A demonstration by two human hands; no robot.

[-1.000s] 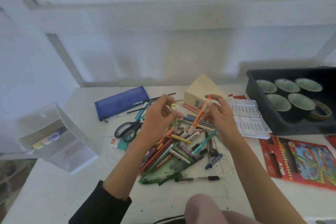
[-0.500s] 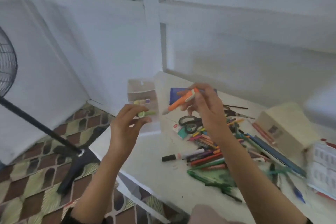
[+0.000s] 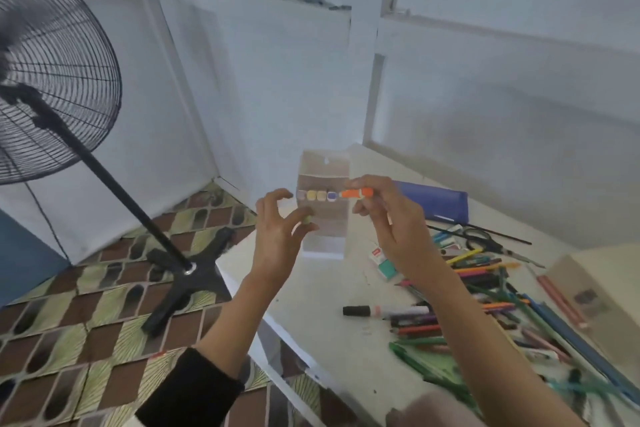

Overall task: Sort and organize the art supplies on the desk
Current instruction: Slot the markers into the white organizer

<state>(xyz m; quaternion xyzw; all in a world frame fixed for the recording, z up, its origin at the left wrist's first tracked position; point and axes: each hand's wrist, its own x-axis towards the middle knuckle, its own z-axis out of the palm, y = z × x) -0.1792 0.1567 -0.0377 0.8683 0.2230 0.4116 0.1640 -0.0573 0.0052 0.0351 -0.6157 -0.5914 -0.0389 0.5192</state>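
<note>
A clear plastic organizer box [image 3: 325, 229] stands at the desk's far left corner, with a row of pastel marker caps [image 3: 317, 195] showing in its upper tier. My right hand [image 3: 382, 211] grips an orange highlighter [image 3: 356, 193], its tip against the right end of that row. My left hand [image 3: 278, 224] is raised just left of the box, pinching a small yellow-green highlighter [image 3: 307, 219] between thumb and fingers. A heap of pens, pencils and markers [image 3: 485, 302] lies on the white desk [image 3: 311, 305] to the right.
A black-capped marker [image 3: 384, 311] lies alone left of the heap. A blue pencil case [image 3: 433, 203], scissors [image 3: 485, 241], an eraser [image 3: 386, 267] and a beige box [image 3: 595, 291] sit on the desk. A black standing fan [image 3: 52, 87] stands on the tiled floor to the left.
My view has swung left from the pile to the desk corner. Both hands moved to the clear organizer, the orange highlighter now reaching its row of caps.
</note>
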